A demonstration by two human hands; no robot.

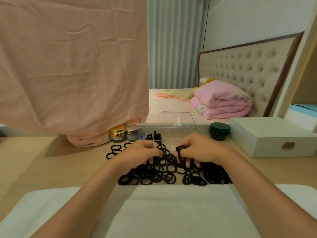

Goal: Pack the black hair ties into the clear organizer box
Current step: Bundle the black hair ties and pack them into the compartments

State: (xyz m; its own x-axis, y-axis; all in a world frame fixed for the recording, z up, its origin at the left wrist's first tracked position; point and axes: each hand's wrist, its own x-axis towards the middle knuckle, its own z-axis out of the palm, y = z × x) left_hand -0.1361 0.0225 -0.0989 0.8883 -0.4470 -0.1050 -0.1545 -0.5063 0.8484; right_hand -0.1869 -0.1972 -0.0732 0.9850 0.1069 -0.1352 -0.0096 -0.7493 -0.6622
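Note:
A big heap of black hair ties (173, 174) lies on the wooden table in front of me, with a few loose ones (114, 151) off to the left. Behind the heap stands the clear organizer box (180, 134), its lid (167, 119) raised; some black ties (157, 135) sit in its left compartments. My left hand (139, 152) pinches ties at the top of the heap. My right hand (199, 150) holds ties looped around its fingers, just in front of the box.
A gold-lidded jar (118, 133) and a silver-lidded jar (133, 132) stand left of the box, a dark green jar (219, 131) to its right. A white jewellery case (272, 136) sits far right. Pink cloth (73, 66) hangs at left. A white towel (171, 208) covers the near edge.

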